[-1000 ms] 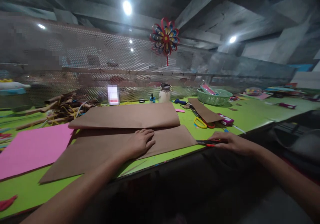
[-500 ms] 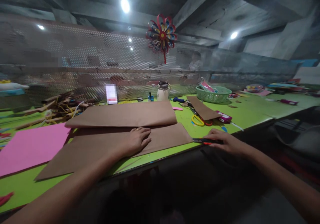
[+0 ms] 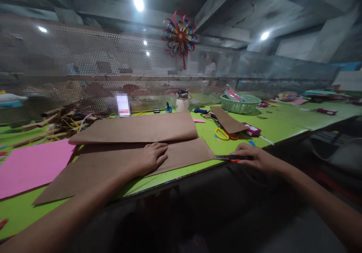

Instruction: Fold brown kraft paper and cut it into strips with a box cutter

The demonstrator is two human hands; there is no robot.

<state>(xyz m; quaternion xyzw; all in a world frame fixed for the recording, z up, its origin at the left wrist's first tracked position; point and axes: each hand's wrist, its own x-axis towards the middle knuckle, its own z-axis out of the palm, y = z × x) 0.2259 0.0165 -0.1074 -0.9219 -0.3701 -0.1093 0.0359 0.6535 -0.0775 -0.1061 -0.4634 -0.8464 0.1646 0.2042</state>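
Note:
A large sheet of brown paper [image 3: 113, 162] lies on the green table [image 3: 271, 128], its far part folded back toward me. My left hand [image 3: 151, 157] rests flat on the sheet, fingers stretched out, just below the fold. My right hand [image 3: 253, 158] lies at the table's front edge, to the right of the sheet's corner, fingers closed over a dark, red-trimmed cutting tool [image 3: 230, 157] whose tip points at the paper.
A pink sheet [image 3: 31, 166] lies at the left. Yellow-handled scissors [image 3: 223, 134], a brown paper strip [image 3: 227, 121], a small box [image 3: 251, 129], a green basket [image 3: 240, 104] and a jar [image 3: 181, 102] stand behind. Sticks [image 3: 56, 121] pile at back left before a perforated screen.
Both hands hold their places on the paper and the tool. The view has shifted slightly, so everything sits a little further left and higher.

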